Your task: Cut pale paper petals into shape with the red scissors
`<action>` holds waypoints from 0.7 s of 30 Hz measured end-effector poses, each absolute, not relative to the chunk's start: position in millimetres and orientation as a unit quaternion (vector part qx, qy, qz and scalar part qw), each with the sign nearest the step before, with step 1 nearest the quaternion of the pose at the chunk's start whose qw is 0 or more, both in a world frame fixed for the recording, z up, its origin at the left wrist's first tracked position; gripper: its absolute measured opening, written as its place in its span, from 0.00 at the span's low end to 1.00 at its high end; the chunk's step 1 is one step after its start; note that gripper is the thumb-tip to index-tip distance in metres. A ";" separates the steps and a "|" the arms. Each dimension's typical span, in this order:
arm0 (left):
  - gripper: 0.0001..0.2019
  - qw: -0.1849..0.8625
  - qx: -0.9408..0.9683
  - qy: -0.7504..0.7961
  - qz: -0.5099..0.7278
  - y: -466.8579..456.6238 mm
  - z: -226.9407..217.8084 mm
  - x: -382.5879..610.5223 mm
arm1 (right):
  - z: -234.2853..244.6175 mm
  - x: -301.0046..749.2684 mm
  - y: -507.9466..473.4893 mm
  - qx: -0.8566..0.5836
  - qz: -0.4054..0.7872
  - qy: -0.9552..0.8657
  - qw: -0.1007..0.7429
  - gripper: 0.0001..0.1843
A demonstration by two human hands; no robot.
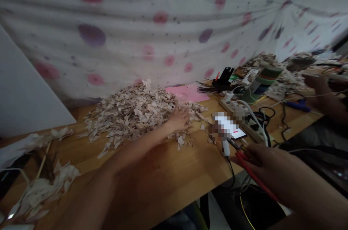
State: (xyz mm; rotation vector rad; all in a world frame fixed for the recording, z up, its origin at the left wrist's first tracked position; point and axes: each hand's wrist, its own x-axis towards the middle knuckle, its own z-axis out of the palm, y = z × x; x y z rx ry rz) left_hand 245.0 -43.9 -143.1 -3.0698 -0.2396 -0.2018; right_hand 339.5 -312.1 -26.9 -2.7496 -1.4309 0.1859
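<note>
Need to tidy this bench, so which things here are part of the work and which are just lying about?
In use:
left hand
pile of pale flakes
right hand
red-handled tool

Lying about:
phone
blue glue gun
power strip
pink sheet

Left arm stretched forward, angled up across view; left hand palm down, fingers low and loosely spread. Right hand at lower right, fingers curled, apparently closed.
</note>
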 end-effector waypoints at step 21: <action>0.36 0.074 -0.971 -0.194 -0.123 -13.1 -91.4 186.3 | -67.1 319.8 -298.5 -0.815 0.207 -0.539 -0.038 0.19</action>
